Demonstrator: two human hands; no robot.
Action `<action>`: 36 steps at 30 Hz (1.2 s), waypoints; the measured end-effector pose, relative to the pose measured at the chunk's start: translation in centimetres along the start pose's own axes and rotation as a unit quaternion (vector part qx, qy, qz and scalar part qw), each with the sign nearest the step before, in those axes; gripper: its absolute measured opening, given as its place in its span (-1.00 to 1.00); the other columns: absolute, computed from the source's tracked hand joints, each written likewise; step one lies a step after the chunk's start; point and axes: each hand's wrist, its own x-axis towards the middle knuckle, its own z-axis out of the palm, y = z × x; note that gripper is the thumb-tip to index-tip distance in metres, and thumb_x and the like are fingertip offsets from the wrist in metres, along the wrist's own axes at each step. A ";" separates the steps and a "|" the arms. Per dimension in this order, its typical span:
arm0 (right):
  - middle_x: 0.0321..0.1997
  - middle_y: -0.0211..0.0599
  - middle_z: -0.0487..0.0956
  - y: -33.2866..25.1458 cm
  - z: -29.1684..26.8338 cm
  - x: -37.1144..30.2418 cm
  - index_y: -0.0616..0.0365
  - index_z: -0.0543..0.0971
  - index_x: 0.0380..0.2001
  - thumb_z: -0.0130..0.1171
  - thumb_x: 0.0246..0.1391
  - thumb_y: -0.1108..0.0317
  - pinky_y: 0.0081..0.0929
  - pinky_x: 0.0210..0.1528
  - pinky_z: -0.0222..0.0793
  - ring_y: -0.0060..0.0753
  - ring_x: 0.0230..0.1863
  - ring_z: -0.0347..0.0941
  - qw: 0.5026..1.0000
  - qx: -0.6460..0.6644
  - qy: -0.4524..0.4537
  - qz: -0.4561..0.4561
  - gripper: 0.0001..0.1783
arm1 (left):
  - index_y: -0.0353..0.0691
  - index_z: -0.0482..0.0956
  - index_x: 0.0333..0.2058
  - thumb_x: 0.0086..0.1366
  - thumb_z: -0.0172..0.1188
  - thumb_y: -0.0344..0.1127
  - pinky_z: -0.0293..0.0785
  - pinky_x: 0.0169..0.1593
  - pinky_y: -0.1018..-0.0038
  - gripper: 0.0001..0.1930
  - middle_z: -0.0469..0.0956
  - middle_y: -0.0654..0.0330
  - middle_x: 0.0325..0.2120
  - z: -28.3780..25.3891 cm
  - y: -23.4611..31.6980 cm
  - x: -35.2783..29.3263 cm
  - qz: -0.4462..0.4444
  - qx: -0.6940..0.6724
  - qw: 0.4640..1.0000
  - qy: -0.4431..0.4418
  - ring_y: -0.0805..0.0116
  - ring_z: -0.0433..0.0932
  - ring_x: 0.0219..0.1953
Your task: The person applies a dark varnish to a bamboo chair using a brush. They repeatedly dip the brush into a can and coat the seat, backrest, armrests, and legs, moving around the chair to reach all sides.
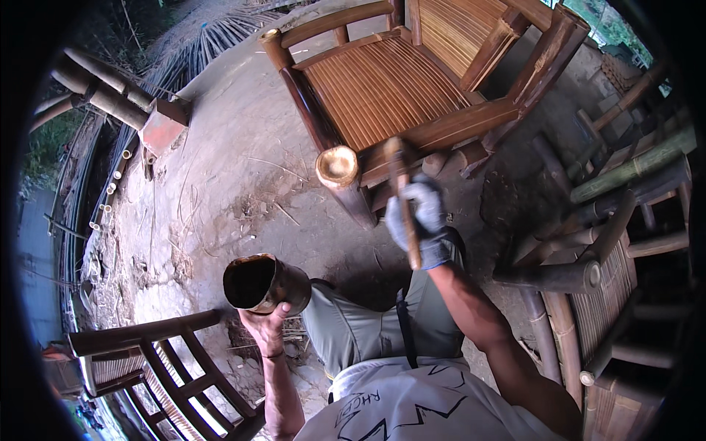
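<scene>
My left hand (266,325) is bare and grips a dark metal can (263,282) from below, its open mouth tilted toward the camera. My right hand (421,220) wears a grey glove and holds a brush with a wooden handle (402,192), the upper end pressed against the front rail of a bamboo chair (401,88). The chair stands on the dirt ground in front of me, brown and glossy, with a slatted seat. Its pale cut front leg top (337,166) shows just left of the brush.
A second bamboo chair frame (165,364) stands at lower left. More bamboo furniture and green and brown poles (610,220) crowd the right side. Long bamboo poles (103,92) and thin slats lie at the upper left. My knee in grey trousers (368,323) is below the hands.
</scene>
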 end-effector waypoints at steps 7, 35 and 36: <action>-0.27 -0.22 0.49 -0.1 1.6 -7.5 0.01 0.53 -0.40 0.39 -0.28 0.48 -0.20 -0.17 0.44 -0.01 -0.18 0.47 0.988 -0.050 -0.136 -0.060 -0.70 | -0.38 0.35 0.13 -0.15 0.65 -0.04 0.44 0.14 0.34 -0.06 0.52 0.10 0.00 0.1 -1.4 -1.8 -0.027 -0.028 0.999 -0.033 0.29 0.52 0.01; 0.03 -0.27 0.61 -12.9 -3.0 7.5 0.15 0.62 -0.04 0.24 0.18 0.36 -0.32 0.04 0.47 -0.21 -0.01 0.53 0.957 -0.060 -0.140 -0.248 -0.72 | -0.35 0.11 0.27 -0.25 0.71 -0.27 0.46 0.20 0.34 0.16 0.42 0.04 0.12 -0.9 -4.8 -6.3 -0.063 -0.220 0.963 -0.142 0.24 0.48 0.12; 0.04 -0.27 0.59 -14.3 -3.8 7.6 0.19 0.59 0.01 0.21 0.23 0.35 -0.41 0.04 0.46 -0.32 0.00 0.52 0.975 -0.079 -0.120 -0.168 -0.70 | -0.35 0.09 0.29 -0.25 0.71 -0.27 0.46 0.20 0.34 0.18 0.41 0.04 0.13 -0.6 -4.7 -6.4 -0.063 -0.245 0.956 -0.146 0.23 0.48 0.13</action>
